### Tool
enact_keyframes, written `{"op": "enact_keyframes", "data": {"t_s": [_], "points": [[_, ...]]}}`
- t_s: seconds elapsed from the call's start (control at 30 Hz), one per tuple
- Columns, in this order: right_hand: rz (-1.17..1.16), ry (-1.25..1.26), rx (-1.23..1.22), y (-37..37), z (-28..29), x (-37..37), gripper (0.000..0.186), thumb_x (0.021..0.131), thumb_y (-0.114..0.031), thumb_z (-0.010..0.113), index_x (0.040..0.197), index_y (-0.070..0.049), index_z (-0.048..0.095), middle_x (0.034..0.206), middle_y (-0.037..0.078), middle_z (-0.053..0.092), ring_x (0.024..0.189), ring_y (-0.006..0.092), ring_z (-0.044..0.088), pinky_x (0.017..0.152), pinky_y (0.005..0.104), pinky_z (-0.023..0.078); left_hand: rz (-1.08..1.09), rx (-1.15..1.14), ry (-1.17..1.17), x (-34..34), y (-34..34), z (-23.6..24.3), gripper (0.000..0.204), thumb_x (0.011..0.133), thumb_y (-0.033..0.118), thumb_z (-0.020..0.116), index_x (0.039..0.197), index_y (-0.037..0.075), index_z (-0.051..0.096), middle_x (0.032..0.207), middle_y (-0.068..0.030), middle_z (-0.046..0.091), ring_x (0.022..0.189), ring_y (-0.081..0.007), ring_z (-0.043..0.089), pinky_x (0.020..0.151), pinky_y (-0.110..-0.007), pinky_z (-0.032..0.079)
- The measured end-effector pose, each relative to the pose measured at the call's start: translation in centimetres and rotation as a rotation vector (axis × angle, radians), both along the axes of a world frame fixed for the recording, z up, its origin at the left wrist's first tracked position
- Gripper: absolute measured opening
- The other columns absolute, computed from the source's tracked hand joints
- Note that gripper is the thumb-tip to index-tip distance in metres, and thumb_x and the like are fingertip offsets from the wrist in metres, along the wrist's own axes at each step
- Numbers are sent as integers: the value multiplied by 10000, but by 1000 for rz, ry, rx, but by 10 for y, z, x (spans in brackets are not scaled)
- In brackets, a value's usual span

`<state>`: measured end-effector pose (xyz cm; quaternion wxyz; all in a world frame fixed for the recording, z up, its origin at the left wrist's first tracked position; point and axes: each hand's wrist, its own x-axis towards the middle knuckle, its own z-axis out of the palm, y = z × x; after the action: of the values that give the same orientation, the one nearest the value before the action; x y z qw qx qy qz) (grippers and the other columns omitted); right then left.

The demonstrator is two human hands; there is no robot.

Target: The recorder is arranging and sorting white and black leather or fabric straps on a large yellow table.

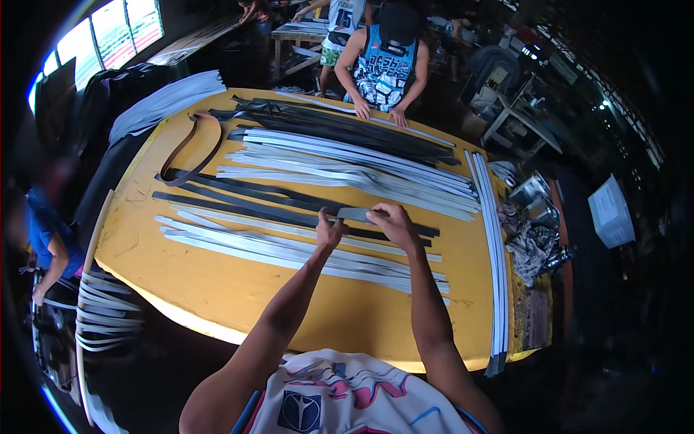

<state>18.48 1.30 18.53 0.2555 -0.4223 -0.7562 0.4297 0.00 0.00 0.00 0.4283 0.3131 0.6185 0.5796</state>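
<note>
Over the middle of the yellow table (pixel 347 318), my left hand (pixel 330 230) pinches a dark flat strip (pixel 352 214). The fingers of my right hand (pixel 394 226) close on the same strip a short way to the right, where its face looks grey. Several black strips (pixel 238 208) lie lengthwise beneath and to the left of my hands. Nearer to me, white strips (pixel 238 249) run under my left wrist. Beyond my hands is a bundle of pale grey-white strips (pixel 289 170).
A brown curved strap (pixel 215 148) lies at the far left, near more black strips (pixel 303 119). Long white strips (pixel 491 260) run along the right edge, beside a crumpled cloth (pixel 531 257) and a metal can (pixel 533 189). Across the table, a co-worker (pixel 387 65) handles a pale strip.
</note>
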Motion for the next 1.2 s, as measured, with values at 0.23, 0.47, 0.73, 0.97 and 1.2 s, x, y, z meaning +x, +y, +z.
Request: {"op": "enact_keyframes", "data": {"t_s": [0.23,0.47,0.73,0.97,1.2], "points": [[-7,218,-10,-45,31,23,197,926,-148,711,979,41,693,827,45,680,767,91,605,714,256,481,207,272,-933,-126,-3,0,225,1018,173,462,1240,141,465,1156,-114,645,1051,-275,629,852,-432,506],[-308,176,-85,-115,30,62,121,917,-55,677,984,46,673,878,29,645,846,86,572,795,241,451,488,375,-1125,-274,-35,21,348,936,44,377,1183,-84,586,1213,-193,664,1088,-278,653,922,-387,505],[-747,339,-153,-200,-3,71,101,952,-86,652,1010,-5,666,885,20,641,841,98,624,761,256,556,583,454,-905,-453,-77,39,370,1093,198,352,1318,-57,499,1292,-172,611,1147,-261,655,894,-331,549],[-918,528,-171,-243,-22,86,197,939,-119,704,1125,-62,672,975,9,687,763,130,684,751,257,564,657,496,-538,-557,-102,52,291,1061,140,479,1251,-64,561,1134,-130,656,1000,-254,664,947,-328,529],[-1111,549,-223,-262,-33,89,277,946,-157,716,1202,-89,637,1050,5,698,759,127,680,777,280,550,677,606,-364,-695,-174,44,305,1055,227,518,1184,-28,626,1087,-109,684,1026,-223,652,905,-334,509]]}}
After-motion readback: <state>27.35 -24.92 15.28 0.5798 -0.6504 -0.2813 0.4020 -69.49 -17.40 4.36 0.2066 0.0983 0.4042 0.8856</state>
